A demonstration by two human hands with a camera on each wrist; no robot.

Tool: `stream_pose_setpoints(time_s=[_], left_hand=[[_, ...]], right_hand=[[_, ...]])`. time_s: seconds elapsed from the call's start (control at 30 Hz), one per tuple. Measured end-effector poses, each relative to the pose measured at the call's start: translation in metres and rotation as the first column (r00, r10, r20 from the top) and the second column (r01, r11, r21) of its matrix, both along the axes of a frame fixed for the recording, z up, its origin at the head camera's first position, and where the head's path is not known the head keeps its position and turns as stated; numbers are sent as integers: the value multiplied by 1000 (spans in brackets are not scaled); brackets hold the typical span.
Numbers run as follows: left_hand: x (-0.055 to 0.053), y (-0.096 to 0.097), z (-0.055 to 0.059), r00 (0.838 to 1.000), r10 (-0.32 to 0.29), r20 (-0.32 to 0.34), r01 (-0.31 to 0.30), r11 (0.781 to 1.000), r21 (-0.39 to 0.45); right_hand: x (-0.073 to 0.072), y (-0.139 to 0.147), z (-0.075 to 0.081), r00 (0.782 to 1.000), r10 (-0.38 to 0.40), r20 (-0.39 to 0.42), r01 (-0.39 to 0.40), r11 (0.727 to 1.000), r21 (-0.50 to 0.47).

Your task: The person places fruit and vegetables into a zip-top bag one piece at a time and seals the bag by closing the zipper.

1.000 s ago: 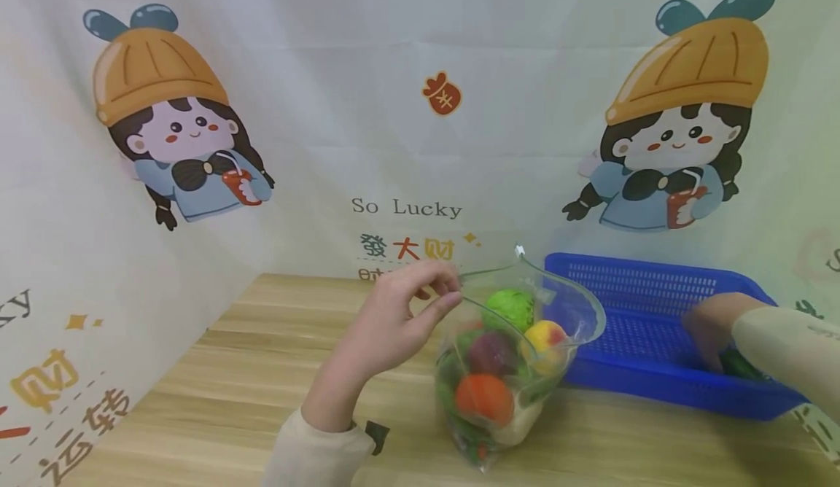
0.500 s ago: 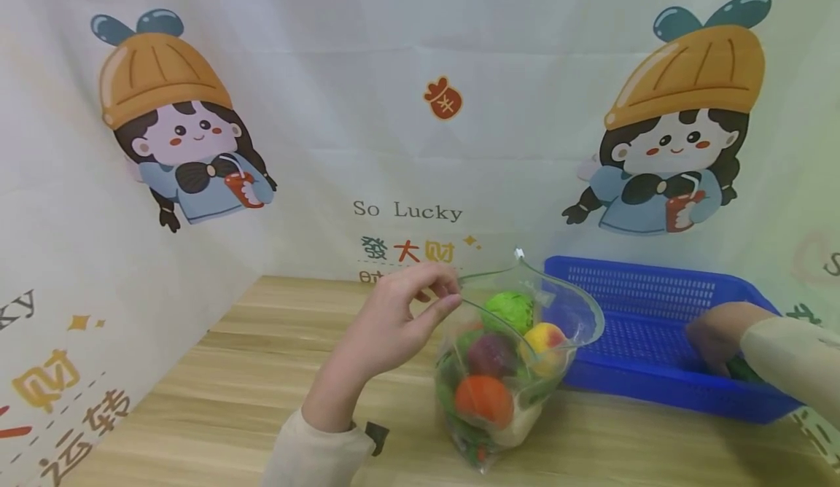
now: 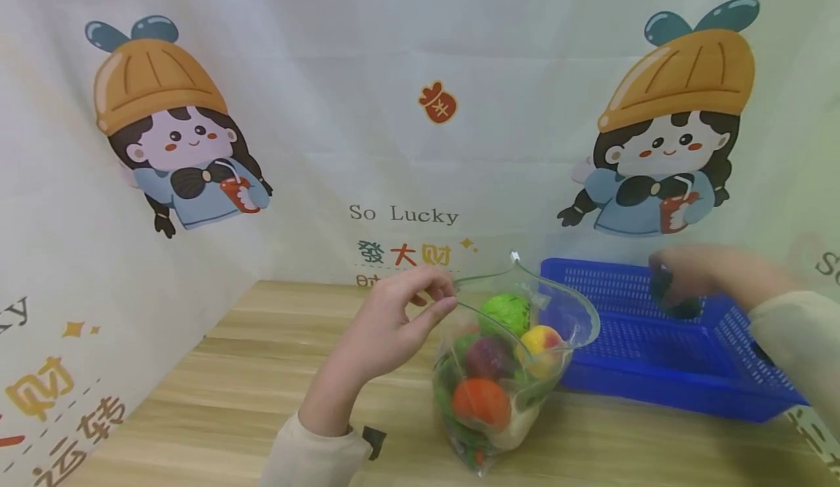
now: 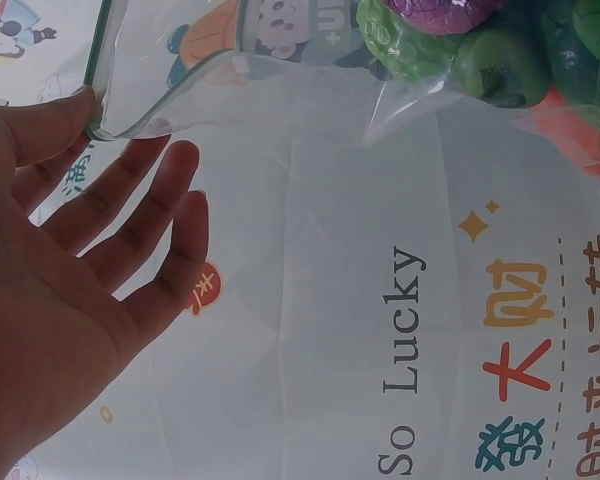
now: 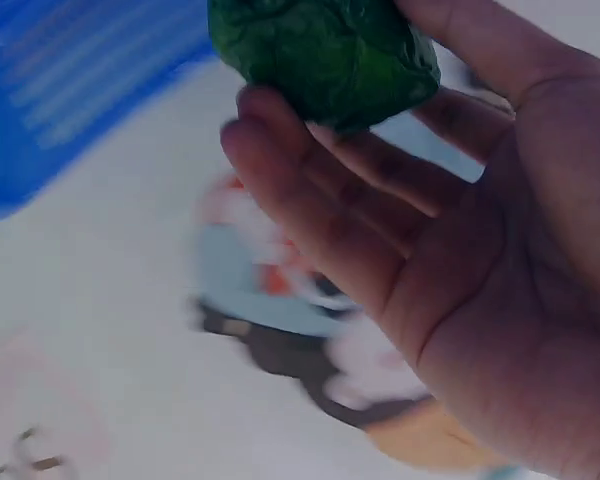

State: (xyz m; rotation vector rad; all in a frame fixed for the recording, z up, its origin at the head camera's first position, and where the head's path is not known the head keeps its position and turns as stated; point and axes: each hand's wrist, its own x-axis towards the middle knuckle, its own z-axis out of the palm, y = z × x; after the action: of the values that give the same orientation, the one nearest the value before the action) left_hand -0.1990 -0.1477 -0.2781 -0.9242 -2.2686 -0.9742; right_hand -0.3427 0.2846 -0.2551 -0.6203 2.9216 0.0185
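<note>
My left hand [image 3: 397, 323] pinches the rim of a clear zip bag [image 3: 592, 326] between thumb and forefinger; its other fingers stand apart, as the left wrist view shows. Inside the upright, gaping bag are a light green cabbage [image 3: 505, 313], a purple round vegetable [image 3: 490, 358], an orange-red round one [image 3: 482, 404] and a yellow-red peach [image 3: 542, 350], with more green pieces around them. Over the blue basket [image 3: 663, 397], my right hand [image 3: 695, 275] holds a dark green, glossy, lumpy vegetable [image 5: 325, 60] by the fingertips and thumb.
The basket stands right of the bag on a wood-grain table [image 3: 262, 370]. Something dark [image 3: 761, 353] shows at its right end, partly behind the sleeve. A printed cloth [image 3: 315, 108] hangs behind and at the left. A small dark piece [image 3: 374, 442] sits by the left cuff.
My right hand has risen from the basket's right end, moving left and up with the dark green vegetable in its fingers. The left hand keeps its pinch on the bag.
</note>
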Motion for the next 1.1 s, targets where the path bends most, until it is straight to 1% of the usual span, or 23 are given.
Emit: stream_pose_setpoints(time_s=[0.07, 0.13, 0.17, 0.23, 0.3, 0.33, 0.37, 0.43, 0.47, 0.5, 0.53, 0.57, 0.6, 0.63, 0.67, 0.73, 0.77, 0.83, 0.87, 0.93, 0.97, 1.03, 1.1], left_hand=[[0, 0, -1, 1000, -1, 0, 1, 1000, 2], [-1, -1, -2, 1000, -4, -5, 4, 1000, 4], [-1, -1, -2, 1000, -6, -7, 6, 1000, 5], [-1, 0, -3, 1000, -13, -11, 13, 1000, 3], [-1, 1, -3, 1000, -20, -10, 20, 1000, -1], [-1, 2, -3, 1000, -23, -8, 23, 1000, -3], [-1, 3, -3, 1000, -23, -6, 23, 1000, -4], [-1, 4, -3, 1000, -25, -5, 25, 1000, -7], [0, 5, -3, 1000, -26, -5, 26, 1000, -7], [0, 5, -2, 1000, -27, -7, 27, 1000, -8], [0, 6, -2, 1000, -29, -11, 29, 1000, -6], [-1, 6, -2, 999, -31, -16, 31, 1000, -2], [-1, 6, -2, 999, -31, -19, 31, 1000, 2], [0, 5, -3, 999, -32, -20, 32, 999, 4], [0, 5, -3, 999, -31, -23, 31, 999, 7], [1, 4, -4, 999, -27, -21, 28, 1000, 15], [2, 4, -4, 1000, -24, -20, 25, 1000, 15], [3, 4, -4, 999, -24, -24, 25, 1000, 9], [3, 5, -3, 999, -26, -26, 26, 1000, 6], [2, 5, -3, 999, -30, -37, 30, 1000, -1], [2, 6, -2, 999, -31, -42, 31, 1000, -5], [2, 6, -2, 998, -34, -48, 34, 999, -11], [2, 6, -1, 998, -32, -54, 31, 999, -15]], right_hand=[[10, -13, 12, 993, 22, -120, -28, 998, -52], [26, -25, 25, 973, 26, -231, -54, 992, -114], [36, -32, 30, 959, 25, -283, -68, 988, -142], [59, -45, 39, 939, 1, -343, -83, 971, -225], [84, -58, 41, 919, -22, -393, -112, 942, -316], [97, -65, 40, 906, -36, -423, -133, 922, -363], [109, -71, 37, 886, -47, -462, -162, 901, -402], [129, -83, 28, 842, -52, -537, -260, 833, -489], [136, -89, 24, 820, -49, -570, -307, 803, -511], [143, -94, 20, 803, -44, -595, -348, 775, -527], [147, -100, 17, 789, -37, -613, -386, 747, -541], [149, -106, 14, 785, -25, -619, -416, 719, -556], [150, -111, 13, 789, -6, -614, -438, 695, -570], [151, -117, 12, 798, 15, -602, -448, 684, -576], [150, -122, 11, 807, 40, -589, -454, 679, -576], [147, -131, 10, 830, 90, -551, -463, 662, -590], [145, -135, 8, 843, 115, -525, -460, 660, -594], [143, -142, 6, 874, 156, -460, -439, 660, -610], [141, -145, 4, 893, 169, -417, -417, 661, -624], [138, -151, 2, 916, 197, -350, -386, 672, -632], [137, -155, 1, 924, 210, -320, -374, 681, -630], [134, -162, -2, 932, 245, -268, -361, 689, -628], [132, -167, -5, 928, 283, -240, -372, 697, -613]])
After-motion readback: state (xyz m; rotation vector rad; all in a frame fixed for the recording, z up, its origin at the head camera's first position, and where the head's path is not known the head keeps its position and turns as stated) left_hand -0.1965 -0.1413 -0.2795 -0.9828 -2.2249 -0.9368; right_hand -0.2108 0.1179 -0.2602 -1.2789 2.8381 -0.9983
